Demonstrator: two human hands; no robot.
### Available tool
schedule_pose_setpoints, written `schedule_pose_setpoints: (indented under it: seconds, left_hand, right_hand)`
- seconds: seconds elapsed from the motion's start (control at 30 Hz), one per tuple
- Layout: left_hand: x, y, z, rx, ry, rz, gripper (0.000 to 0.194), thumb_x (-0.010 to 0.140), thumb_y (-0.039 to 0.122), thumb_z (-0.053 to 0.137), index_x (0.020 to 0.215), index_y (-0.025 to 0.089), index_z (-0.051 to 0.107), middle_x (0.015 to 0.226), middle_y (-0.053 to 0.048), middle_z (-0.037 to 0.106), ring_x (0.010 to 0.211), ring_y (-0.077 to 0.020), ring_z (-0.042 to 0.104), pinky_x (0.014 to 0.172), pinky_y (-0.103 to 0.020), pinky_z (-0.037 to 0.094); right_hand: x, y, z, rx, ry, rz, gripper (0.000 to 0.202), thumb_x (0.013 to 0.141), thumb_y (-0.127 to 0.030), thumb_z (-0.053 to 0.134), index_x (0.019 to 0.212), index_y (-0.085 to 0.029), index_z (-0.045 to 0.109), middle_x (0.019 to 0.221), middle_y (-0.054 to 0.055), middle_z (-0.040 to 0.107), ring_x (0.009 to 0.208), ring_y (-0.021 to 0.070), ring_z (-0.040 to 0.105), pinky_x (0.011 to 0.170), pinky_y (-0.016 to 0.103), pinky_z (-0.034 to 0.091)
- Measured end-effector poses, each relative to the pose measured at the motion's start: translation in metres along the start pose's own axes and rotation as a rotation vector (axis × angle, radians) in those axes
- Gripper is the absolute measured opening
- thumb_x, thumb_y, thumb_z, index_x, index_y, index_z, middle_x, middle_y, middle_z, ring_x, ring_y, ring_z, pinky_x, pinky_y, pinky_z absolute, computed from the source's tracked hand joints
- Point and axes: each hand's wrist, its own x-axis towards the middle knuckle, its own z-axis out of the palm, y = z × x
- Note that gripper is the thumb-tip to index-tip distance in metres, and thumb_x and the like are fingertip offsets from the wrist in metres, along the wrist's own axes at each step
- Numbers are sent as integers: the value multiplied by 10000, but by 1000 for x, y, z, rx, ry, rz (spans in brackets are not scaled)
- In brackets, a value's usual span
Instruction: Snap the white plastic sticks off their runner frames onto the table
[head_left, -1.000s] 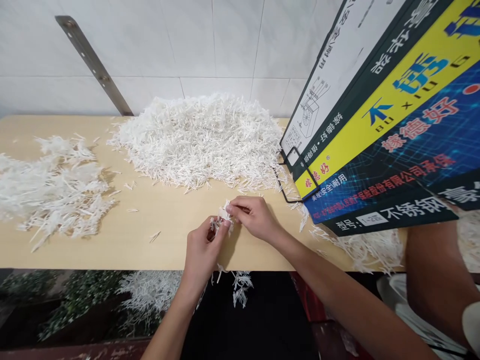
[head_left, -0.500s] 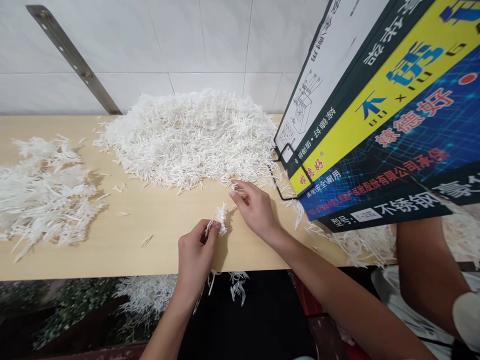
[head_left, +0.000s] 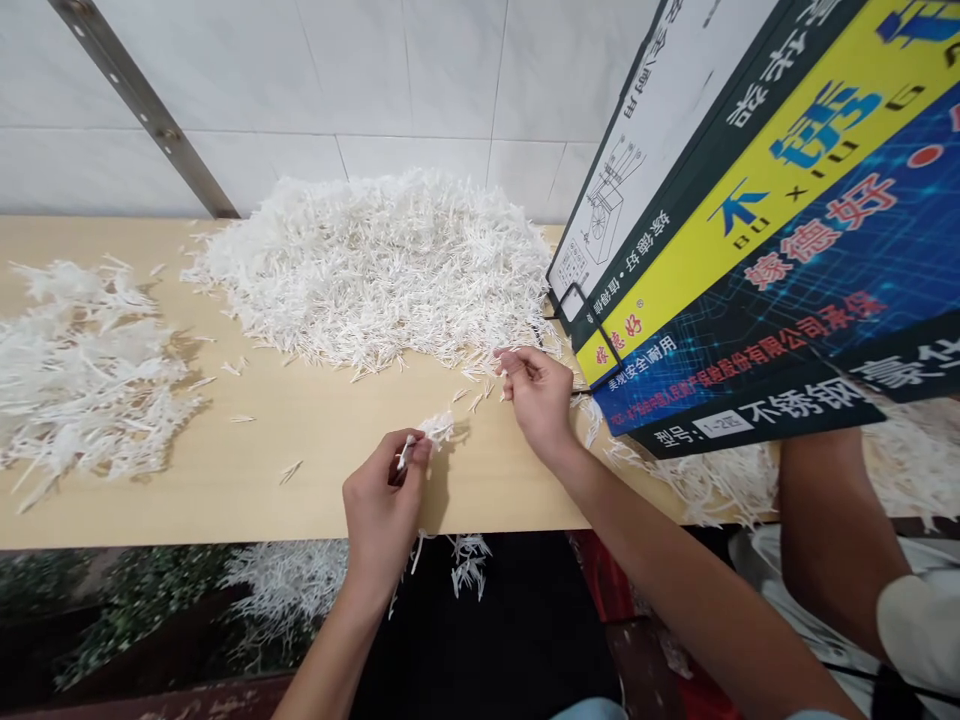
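Note:
My left hand is closed in a pinch on a small white branched plastic sprig, whose tips stick out past the thumb above the wooden board. To the right of it, my right hand hovers near the front right edge of a large pile of short white plastic pieces. Its thumb and forefinger are apart, and I see nothing between them. Several loose white bits lie on the board just left of those fingers.
At the left lies a heap of larger white sprigs. A tall printed cardboard box leans on the right, by a black wire frame. Beyond it shows another person's arm. A metal bracket is against the tiled wall.
My right hand has moved right and its fingers have opened. Small white bits now lie on the board where it was. My left hand still holds the sprig, which has tilted over.

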Motion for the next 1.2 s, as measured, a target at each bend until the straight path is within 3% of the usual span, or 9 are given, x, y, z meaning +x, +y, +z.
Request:
schedule_pose_setpoints:
  seconds: [0.17,0.27,0.33,0.43,0.57,0.73,0.9,1.03,1.2]
  left_hand:
    - [6,-1,1,-149,15,-121,363,856,558,728,986,220,756,705,-4,685,588,-137,555,527,-196,385]
    - [10,1,2,-185,14,-119,357,867,552,721,908,198,747,597,16,618,519,-114,502,488,-189,345]
    - [12,3,1,-233,15,-124,356,871,543,725,892,187,732,528,35,560,485,-105,473,480,-188,336]
    - [14,4,-1,-312,12,-138,362,870,541,736,888,180,710,497,42,541,472,-104,470,487,-193,349]
    - [14,1,-1,-468,-7,-135,409,896,568,686,928,162,728,586,5,622,511,-119,520,513,-216,391]
    - [14,-6,-1,-617,-72,-147,531,918,609,601,993,104,749,578,-32,637,504,-155,566,454,-240,312]
    - [13,-5,-3,-509,-106,-155,541,921,614,598,1070,120,762,621,-39,665,531,-147,551,479,-234,314]
    - [12,0,-7,-342,-127,-81,440,906,568,662,1030,163,780,586,7,577,576,-125,508,541,-215,361]
    - [12,-2,-6,-219,-167,-72,374,809,516,799,963,176,770,796,-26,698,692,-138,568,611,-211,412]
  right_hand:
    - [-9,-20,-2,-248,-148,-302,312,988,-262,596,1280,-203,687,1243,119,692,1022,235,661,808,343,568]
    - [-25,-32,3,-302,-222,-508,235,1029,-243,524,1176,-186,699,1086,116,724,962,236,676,862,380,556]
    - [-32,-34,6,-311,-367,-618,206,1031,-230,512,1100,-185,701,945,95,739,870,229,686,808,374,555]
    - [-37,-30,8,-357,-575,-733,213,1021,-235,534,1149,-176,693,1004,110,760,902,245,696,803,383,558]
    - [-35,-23,10,-398,-665,-716,337,1023,-353,591,1303,-171,637,1111,129,744,1004,257,690,846,385,565]
    - [-33,-14,12,-449,-655,-687,321,1041,-408,607,1239,-162,665,1035,131,732,973,251,680,820,365,550]
    - [-31,-15,12,-273,-607,-563,191,1035,-329,638,1107,-176,728,942,85,740,854,201,683,791,316,536]
    - [-29,-22,12,-187,-553,-437,150,1037,-280,625,1048,-192,747,914,51,748,799,170,683,787,294,527]
    - [-29,-24,10,-231,-589,-454,218,1072,-267,522,1029,-189,721,961,66,757,844,181,690,797,296,509]
